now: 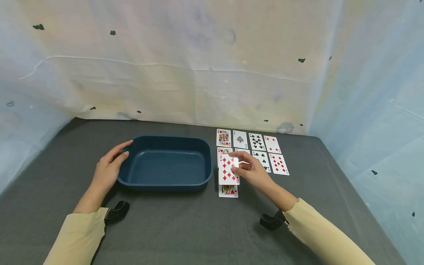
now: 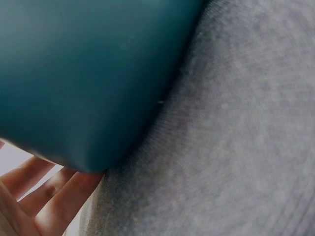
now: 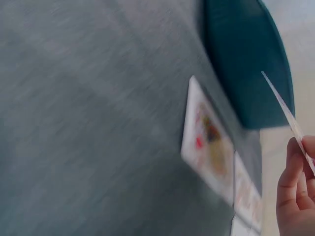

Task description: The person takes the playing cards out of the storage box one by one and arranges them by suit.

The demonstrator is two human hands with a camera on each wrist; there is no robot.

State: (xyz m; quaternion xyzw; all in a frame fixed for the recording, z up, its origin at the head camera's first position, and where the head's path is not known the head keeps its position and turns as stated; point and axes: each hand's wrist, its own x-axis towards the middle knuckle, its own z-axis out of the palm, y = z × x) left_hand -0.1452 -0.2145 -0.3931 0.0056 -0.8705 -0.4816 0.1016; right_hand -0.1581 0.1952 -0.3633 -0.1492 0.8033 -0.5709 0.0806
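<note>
While the left hand [image 1: 109, 170] lay against the tub's [image 1: 165, 184] left end w/ fingers straight & relaxed, thumb over the rim, it gripped nothing; left wrist view showed only fingertips [image 2: 47, 196] at the tub's rounded corner. Tub sat on the grey cloth [image 1: 185, 228], just left of the card grid.

Right hand [image 1: 253, 171] pinched the 10 of diamonds [image 1: 228, 170] betw thumb & fingers, lifted off the cloth, just right of the tub's right wall, above the grid's left column. In the right wrist view the card [image 3: 288, 115] showed edge-on, held at one end only.

Risks, as I judged them: pinch was at one edge, so the card could swivel or slip out if swung fast; its low end hung near the face card [image 1: 228, 191] below, so a dip could drag that one out of line; the sleeve [image 1: 326, 235] could brush the cards to the right.

Orientation: card's long axis ran roughly near-to-far from the person, face up twd the head cam, top end tipped slightly right, plane tilted not flat.
</note>
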